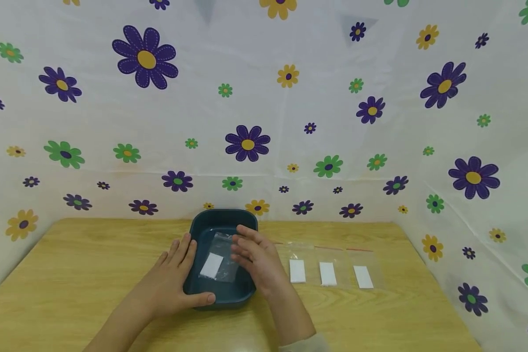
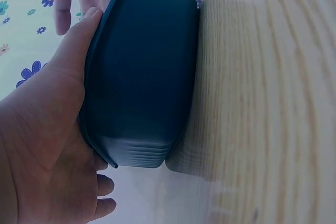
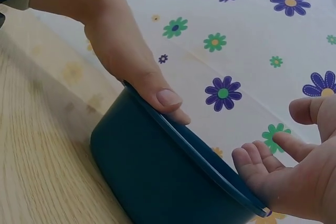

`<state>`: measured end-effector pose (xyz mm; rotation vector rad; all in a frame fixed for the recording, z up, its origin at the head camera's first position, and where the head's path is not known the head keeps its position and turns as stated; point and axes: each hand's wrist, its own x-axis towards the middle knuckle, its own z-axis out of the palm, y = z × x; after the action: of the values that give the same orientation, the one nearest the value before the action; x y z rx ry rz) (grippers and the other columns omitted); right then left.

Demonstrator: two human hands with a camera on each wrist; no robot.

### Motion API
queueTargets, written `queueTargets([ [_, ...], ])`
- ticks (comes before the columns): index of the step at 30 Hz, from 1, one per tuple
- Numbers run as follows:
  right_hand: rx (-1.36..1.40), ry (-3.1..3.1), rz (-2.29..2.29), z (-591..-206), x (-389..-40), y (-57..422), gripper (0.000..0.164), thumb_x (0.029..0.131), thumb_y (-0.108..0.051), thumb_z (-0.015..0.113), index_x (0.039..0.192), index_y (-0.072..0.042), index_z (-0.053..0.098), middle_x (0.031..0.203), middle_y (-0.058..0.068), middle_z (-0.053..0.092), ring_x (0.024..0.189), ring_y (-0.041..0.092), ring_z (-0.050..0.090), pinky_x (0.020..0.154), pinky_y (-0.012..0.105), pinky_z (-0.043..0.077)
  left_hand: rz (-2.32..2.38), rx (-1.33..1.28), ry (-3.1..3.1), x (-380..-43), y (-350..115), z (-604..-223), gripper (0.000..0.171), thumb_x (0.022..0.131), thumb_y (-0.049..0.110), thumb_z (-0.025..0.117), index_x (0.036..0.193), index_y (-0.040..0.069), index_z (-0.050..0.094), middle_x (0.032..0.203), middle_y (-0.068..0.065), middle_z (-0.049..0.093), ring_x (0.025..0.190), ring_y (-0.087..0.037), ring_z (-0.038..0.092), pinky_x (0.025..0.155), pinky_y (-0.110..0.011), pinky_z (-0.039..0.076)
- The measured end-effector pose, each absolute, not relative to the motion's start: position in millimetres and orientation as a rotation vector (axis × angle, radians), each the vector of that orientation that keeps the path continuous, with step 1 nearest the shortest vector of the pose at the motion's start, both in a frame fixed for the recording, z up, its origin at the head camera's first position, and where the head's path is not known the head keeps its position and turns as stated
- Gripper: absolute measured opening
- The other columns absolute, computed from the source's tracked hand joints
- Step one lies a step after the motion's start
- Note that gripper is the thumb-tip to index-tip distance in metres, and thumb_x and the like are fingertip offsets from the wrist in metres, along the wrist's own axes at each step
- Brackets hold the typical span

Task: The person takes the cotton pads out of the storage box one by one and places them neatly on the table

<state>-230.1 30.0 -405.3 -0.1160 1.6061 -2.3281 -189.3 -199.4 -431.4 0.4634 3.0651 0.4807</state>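
A dark blue-green plastic bin [image 1: 222,305] stands on the table, holding a clear bag [image 1: 226,264] with a white rectangle [image 1: 211,265] in it. My left hand [image 1: 167,281] rests on the bin's left rim, its fingers stretched along that side and its thumb over the near edge. Over the bin's right side is my right hand [image 1: 259,264], fingers extended and nothing between them. In the right wrist view, the fingers [image 3: 249,166] of that hand are spread by the rim, while the left thumb [image 3: 169,98] lies on the rim opposite.
Right of the bin, three clear zip bags lie in a row, each with a white rectangle: a left one [image 1: 297,271], a middle one [image 1: 327,274] and a right one [image 1: 363,277]. A flower-patterned cloth [image 1: 193,98] hangs behind and beside the wooden table [image 1: 83,264].
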Motion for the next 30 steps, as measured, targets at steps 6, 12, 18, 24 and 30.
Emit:
queueTargets([
  [6, -0.110, 1.625, -2.297, -406, -226, 26, 0.042, 0.100, -0.019, 0.058, 0.141, -0.009, 0.054, 0.131, 0.011, 0.061, 0.111, 0.021, 0.060, 0.104, 0.038, 0.050, 0.510, 0.471, 3.065, -186, -198, -431, 0.127, 0.073, 0.087, 0.057, 0.157, -0.002, 0.022, 0.166, -0.021, 0.008, 0.150, -0.049, 0.013, 0.115, -0.067, 0.020],
  [12, -0.067, 1.606, -2.308, -408, -226, 23, 0.045, 0.099, -0.019, 0.059, 0.142, -0.008, 0.052, 0.135, 0.013, 0.057, 0.116, 0.023, 0.057, 0.107, 0.040, 0.047, 0.505, 0.470, 3.071, -187, -198, -434, 0.127, 0.073, 0.087, 0.056, 0.157, -0.001, 0.022, 0.166, -0.021, 0.007, 0.150, -0.048, 0.013, 0.115, -0.067, 0.021],
  [18, -0.068, 1.632, -2.282, -409, -228, 19, 0.051, 0.099, -0.021, 0.058, 0.147, -0.009, 0.047, 0.150, 0.019, 0.044, 0.139, 0.035, 0.042, 0.117, 0.051, 0.033, 0.493, 0.460, 3.077, -189, -199, -434, 0.128, 0.072, 0.088, 0.055, 0.157, -0.002, 0.021, 0.166, -0.021, 0.008, 0.150, -0.049, 0.013, 0.116, -0.067, 0.020],
  [24, -0.029, 1.703, -2.239, -411, -229, 15, 0.060, 0.096, -0.024, 0.060, 0.151, -0.007, 0.041, 0.162, 0.013, 0.030, 0.151, 0.034, 0.022, 0.122, 0.058, 0.013, 0.503, 0.467, 3.082, -190, -199, -431, 0.128, 0.072, 0.088, 0.056, 0.156, -0.003, 0.023, 0.166, -0.022, 0.009, 0.149, -0.049, 0.014, 0.115, -0.067, 0.021],
  [30, 0.005, 1.691, -2.232, -411, -227, 12, 0.058, 0.096, -0.021, 0.060, 0.149, -0.007, 0.045, 0.163, 0.012, 0.026, 0.152, 0.034, 0.015, 0.119, 0.065, 0.006, 0.505, 0.465, 3.077, -190, -199, -432, 0.129, 0.071, 0.089, 0.055, 0.156, -0.003, 0.024, 0.165, -0.023, 0.010, 0.149, -0.049, 0.014, 0.116, -0.066, 0.021],
])
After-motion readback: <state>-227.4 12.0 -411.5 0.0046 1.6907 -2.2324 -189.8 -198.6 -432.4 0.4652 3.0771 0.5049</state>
